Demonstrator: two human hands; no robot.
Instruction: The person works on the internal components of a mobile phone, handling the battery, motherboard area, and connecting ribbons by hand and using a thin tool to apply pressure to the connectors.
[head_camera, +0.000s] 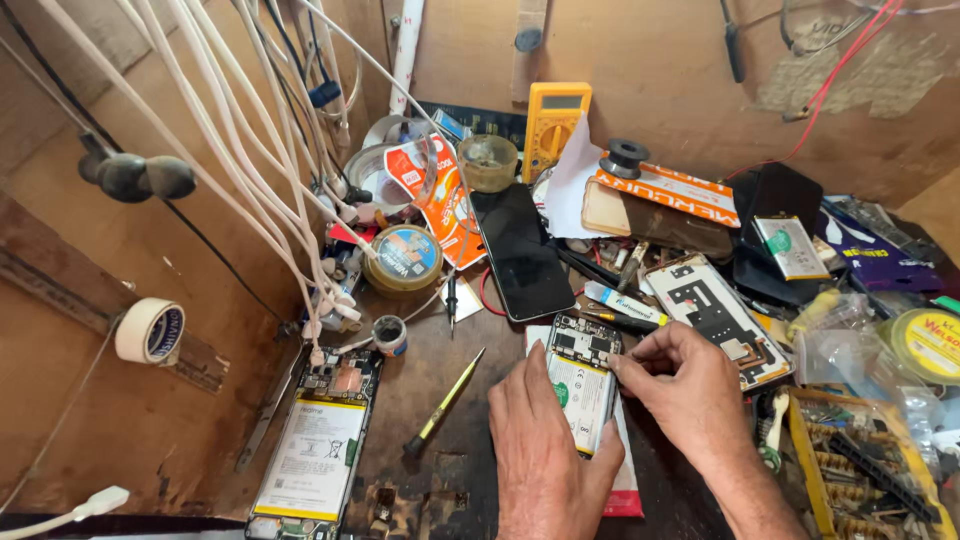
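An opened phone (583, 380) lies back-up on the wooden bench, its circuit board and white battery exposed. My left hand (545, 445) rests over its left edge and lower end, holding it steady. The fingertips of my right hand (690, 385) pinch at the phone's upper right edge, beside the board. Whether a small part sits between those fingertips cannot be made out.
A second opened phone (318, 450) lies at lower left, a black phone (522, 250) face-up behind. A yellow-handled screwdriver (445, 402), yellow multimeter (553, 120), a bare phone frame (715, 315), tape rolls, round tins and white cables (250, 150) crowd the bench. A parts tray (865, 470) stands at right.
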